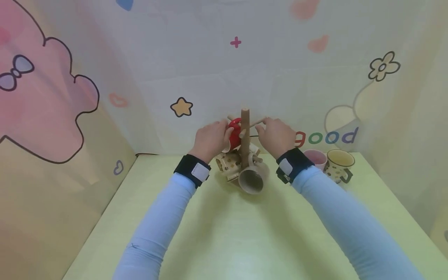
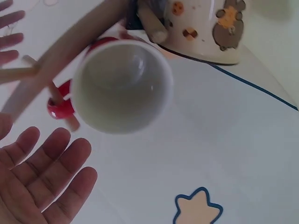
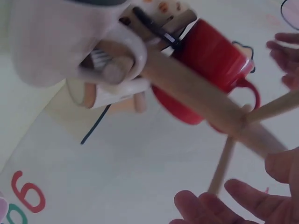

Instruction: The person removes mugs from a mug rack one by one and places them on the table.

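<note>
A wooden mug rack [image 1: 245,136] stands in front of me near the back wall. High on it, a red mug [image 1: 235,137] hangs by its handle from a peg, its white inside facing the left wrist view. My left hand [image 1: 210,140] is beside this mug, fingers relaxed and apart from each other. On the other side, my right hand [image 1: 278,136] has its loosely bent fingertips at the end of an upper peg [image 3: 223,163]. Lower down hang a pale mug [image 1: 252,181], mouth toward me, and a cream patterned mug [image 1: 229,162].
At the right, behind my forearm, a pink cup [image 1: 316,157] stands next to a spotted mug [image 1: 337,167] with a dark handle. A printed cloth [image 1: 210,62] covers the back and sides. The pale green tabletop [image 1: 252,233] extends toward me.
</note>
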{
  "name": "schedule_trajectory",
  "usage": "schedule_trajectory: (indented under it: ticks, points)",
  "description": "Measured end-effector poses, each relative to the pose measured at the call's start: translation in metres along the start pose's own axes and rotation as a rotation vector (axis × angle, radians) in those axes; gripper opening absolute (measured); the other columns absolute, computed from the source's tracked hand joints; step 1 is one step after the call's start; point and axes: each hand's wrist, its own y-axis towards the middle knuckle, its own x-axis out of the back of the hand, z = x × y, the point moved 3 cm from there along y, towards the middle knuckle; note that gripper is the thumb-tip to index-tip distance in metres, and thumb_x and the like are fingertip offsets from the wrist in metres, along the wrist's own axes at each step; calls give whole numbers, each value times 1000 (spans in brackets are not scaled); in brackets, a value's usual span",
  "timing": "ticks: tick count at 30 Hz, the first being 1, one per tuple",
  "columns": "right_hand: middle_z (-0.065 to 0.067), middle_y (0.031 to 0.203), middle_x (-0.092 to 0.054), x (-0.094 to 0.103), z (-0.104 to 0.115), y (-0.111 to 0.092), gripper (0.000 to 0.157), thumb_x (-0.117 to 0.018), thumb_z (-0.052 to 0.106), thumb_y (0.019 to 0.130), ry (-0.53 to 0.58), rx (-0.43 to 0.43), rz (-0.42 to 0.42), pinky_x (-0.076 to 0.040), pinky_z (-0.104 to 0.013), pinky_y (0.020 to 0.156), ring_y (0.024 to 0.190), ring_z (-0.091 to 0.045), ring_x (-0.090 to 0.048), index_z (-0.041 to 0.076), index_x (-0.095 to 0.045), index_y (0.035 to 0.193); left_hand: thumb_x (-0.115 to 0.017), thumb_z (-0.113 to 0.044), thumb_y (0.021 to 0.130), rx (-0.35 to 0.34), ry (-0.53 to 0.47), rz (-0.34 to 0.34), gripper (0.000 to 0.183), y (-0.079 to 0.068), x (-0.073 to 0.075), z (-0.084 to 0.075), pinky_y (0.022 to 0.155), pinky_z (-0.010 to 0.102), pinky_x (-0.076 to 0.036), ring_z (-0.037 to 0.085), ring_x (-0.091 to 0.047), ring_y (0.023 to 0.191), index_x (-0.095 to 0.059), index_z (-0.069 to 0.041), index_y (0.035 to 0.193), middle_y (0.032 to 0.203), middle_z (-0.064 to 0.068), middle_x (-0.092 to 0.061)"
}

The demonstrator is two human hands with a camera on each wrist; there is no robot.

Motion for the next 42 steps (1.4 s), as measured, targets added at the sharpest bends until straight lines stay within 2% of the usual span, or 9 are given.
schedule_trajectory:
  ticks: [4,7,10,16,22,27,32,37,42]
  points:
    - [-12,79,-64,-3,19,-8,47,-43,45,104,24,26,31,-43,-32,48,68,-29,-59,9,-73,97,-50,-32,104,46,-9,-1,31,7,-2,15,68,36,-55,24,-62,80,-58,-7,120,98,10,-64]
    - [-8,58,-53,-7,32,-13,57,-42,53,103,14,33,63,-37,-30,43,55,-26,-53,10,-65,73,-49,-33,105,70,-10,6,36,13,-5,24,75,40,-57,27,-65,88,-57,-6,127,109,13,-65]
    - [-5,53,-51,-10,41,-15,60,-45,56,101,-35,45,78,-35,-29,42,48,-23,-50,11,-61,64,-48,-34,105,85,-14,16,39,19,-8,29,79,42,-57,28,-66,94,-55,-7,131,116,14,-64]
    - [-5,53,-50,-13,49,-14,60,-48,55,100,-152,33,74,-32,-28,42,48,-22,-49,10,-64,63,-48,-35,105,103,-30,37,40,33,-14,31,85,42,-56,28,-65,99,-54,-7,134,121,14,-63]
    - [-6,53,-52,-16,52,-15,58,-51,54,99,-190,47,27,-33,-29,43,48,-23,-51,10,-65,63,-47,-34,106,104,-24,52,42,48,-16,29,89,42,-54,28,-64,102,-50,-8,139,125,14,-61]
    - [-5,52,-51,-19,53,-17,59,-51,53,99,-208,71,3,-32,-28,43,48,-23,-51,11,-62,60,-44,-32,107,71,-10,67,43,57,-15,27,91,43,-54,27,-63,106,-47,-11,144,128,14,-60]
    - [-5,52,-52,-19,56,-19,57,-51,51,100,-214,76,1,-32,-28,43,49,-22,-51,11,-61,60,-43,-29,107,33,-13,99,42,61,-16,21,91,42,-54,26,-62,103,-46,-15,147,125,14,-60]
    - [-5,53,-53,-20,58,-18,54,-50,48,101,-231,72,-10,-35,-28,44,51,-22,-53,11,-61,63,-45,-26,107,24,-27,133,41,61,-15,17,94,40,-52,25,-60,102,-49,-15,146,122,12,-63]
    - [-6,55,-54,-21,57,-17,54,-48,46,102,-259,66,-28,-40,-30,44,53,-24,-55,9,-62,66,-46,-26,107,15,-20,119,38,59,-14,15,92,39,-53,24,-61,99,-52,-15,143,119,11,-66]
